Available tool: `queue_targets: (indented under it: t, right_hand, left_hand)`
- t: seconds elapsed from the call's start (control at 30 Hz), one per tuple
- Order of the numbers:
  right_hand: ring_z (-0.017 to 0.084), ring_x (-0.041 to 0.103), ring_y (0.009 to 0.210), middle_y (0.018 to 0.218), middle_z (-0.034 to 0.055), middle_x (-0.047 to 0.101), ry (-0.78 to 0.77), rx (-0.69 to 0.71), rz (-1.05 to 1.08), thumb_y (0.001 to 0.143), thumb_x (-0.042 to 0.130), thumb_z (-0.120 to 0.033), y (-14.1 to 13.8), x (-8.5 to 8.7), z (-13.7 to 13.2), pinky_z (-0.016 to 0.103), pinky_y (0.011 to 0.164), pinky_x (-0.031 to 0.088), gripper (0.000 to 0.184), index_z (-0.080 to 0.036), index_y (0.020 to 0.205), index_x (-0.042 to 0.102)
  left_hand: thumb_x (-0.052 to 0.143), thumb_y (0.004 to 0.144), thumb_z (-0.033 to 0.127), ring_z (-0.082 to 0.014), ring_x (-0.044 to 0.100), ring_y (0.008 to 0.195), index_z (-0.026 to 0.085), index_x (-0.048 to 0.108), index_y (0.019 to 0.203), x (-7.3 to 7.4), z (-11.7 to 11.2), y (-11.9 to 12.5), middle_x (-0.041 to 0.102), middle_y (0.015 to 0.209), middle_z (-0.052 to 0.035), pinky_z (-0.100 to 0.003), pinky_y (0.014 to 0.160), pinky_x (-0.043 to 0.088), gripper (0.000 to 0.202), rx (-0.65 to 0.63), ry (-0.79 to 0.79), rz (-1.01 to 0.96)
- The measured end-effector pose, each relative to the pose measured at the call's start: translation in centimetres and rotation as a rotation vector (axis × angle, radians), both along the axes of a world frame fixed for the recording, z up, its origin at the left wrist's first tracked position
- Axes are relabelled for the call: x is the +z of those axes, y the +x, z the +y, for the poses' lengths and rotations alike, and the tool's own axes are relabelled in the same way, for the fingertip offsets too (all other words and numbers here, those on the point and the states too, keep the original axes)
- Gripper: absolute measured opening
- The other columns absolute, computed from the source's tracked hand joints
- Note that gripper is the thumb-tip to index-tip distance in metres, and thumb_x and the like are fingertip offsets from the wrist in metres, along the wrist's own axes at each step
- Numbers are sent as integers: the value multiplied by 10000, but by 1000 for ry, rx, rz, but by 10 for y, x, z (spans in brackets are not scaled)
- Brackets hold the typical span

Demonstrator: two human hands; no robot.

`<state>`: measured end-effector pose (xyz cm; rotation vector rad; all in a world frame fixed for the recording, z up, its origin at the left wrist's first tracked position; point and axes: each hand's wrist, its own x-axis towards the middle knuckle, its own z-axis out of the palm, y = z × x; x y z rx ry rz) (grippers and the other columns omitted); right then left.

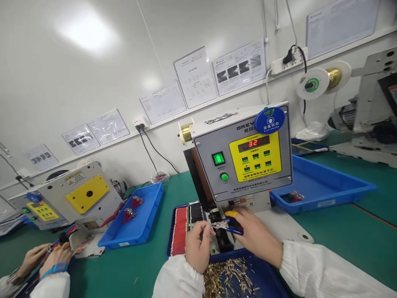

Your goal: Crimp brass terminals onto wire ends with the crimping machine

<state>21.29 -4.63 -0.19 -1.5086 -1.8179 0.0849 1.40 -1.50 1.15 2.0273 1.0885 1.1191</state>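
Observation:
My left hand (pixel 197 245) is closed in a pinch at the mouth of a grey bench machine (pixel 243 155), holding something small I cannot make out. My right hand (pixel 252 236) grips blue-handled pliers (pixel 229 225), whose jaws point left toward my left fingers; a yellow cot covers one fingertip. Both hands hover over a dark blue tray (pixel 263 275) that holds a heap of several small brass terminals (pixel 228 275). A strip of red wires (pixel 180 229) lies in the tray left of my left hand. The machine's red display reads 32 and its green switch is lit.
A blue tray (pixel 136 225) with red wire bundles lies to the left, a larger blue tray (pixel 322 184) to the right. A co-worker's hands (pixel 46 256) work at a second machine (pixel 66 198) far left. A reel machine (pixel 369 107) stands at the right on the green bench.

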Motion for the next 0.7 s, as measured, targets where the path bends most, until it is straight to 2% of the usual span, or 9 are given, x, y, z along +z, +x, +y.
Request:
queue_targets:
  t: [0.4, 0.6, 0.7]
  right_hand:
    - [291, 561, 1037, 1087, 117, 619, 7, 17, 2, 746, 593, -169, 0, -1, -2, 438, 872, 475, 386, -178, 1132, 594]
    - [249, 584, 850, 890, 84, 630, -49, 28, -46, 768, 554, -200, -2, 3, -4, 364, 729, 472, 184, -184, 939, 622]
    - [245, 579, 844, 874, 85, 624, -43, 26, -84, 786, 540, -215, -1, 4, -6, 353, 729, 460, 192, -172, 958, 615]
  left_hand:
    - [410, 941, 387, -117, 575, 632, 168, 604, 822, -4, 1, -1, 654, 745, -29, -229, 615, 438, 316, -24, 2, -17]
    - [427, 935, 364, -110, 568, 606, 168, 605, 808, -1, 1, -1, 660, 725, -24, -225, 610, 441, 293, -29, 0, -30]
    - [450, 924, 348, -107, 565, 598, 167, 612, 785, 1, 0, -1, 663, 709, -23, -219, 611, 442, 280, -37, 6, -38]
